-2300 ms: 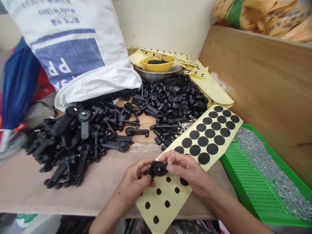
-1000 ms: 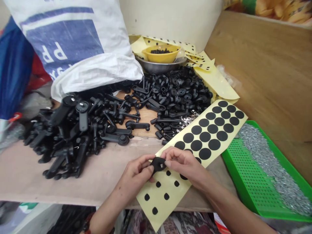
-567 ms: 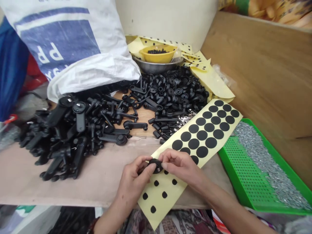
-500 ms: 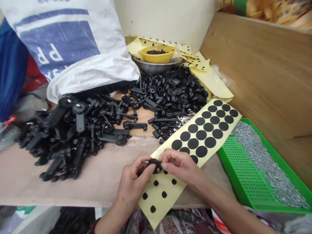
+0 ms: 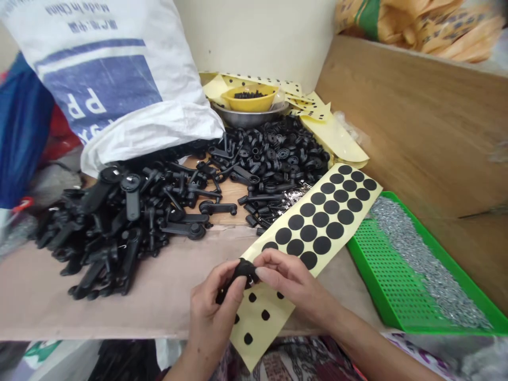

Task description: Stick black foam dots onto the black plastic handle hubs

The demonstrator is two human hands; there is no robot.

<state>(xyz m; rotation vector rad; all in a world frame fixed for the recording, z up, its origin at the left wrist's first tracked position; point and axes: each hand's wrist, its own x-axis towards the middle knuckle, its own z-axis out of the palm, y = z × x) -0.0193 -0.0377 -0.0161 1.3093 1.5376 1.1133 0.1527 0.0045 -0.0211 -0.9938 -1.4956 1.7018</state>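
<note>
Through the feed, my left hand (image 5: 214,307) clamps a black part (image 5: 245,268) above the dotted sheet (image 5: 256,326); my right hand (image 5: 291,280) pinches its right edge, probably steadying it; the sheet lies beneath, seemingly for easy reach

Showing matt plastic on the part (image 5: 246,269), smooth paper on the sheet (image 5: 295,234), smooth metal on the bowl (image 5: 252,118), faintly grained wood on the board (image 5: 405,121).
</note>
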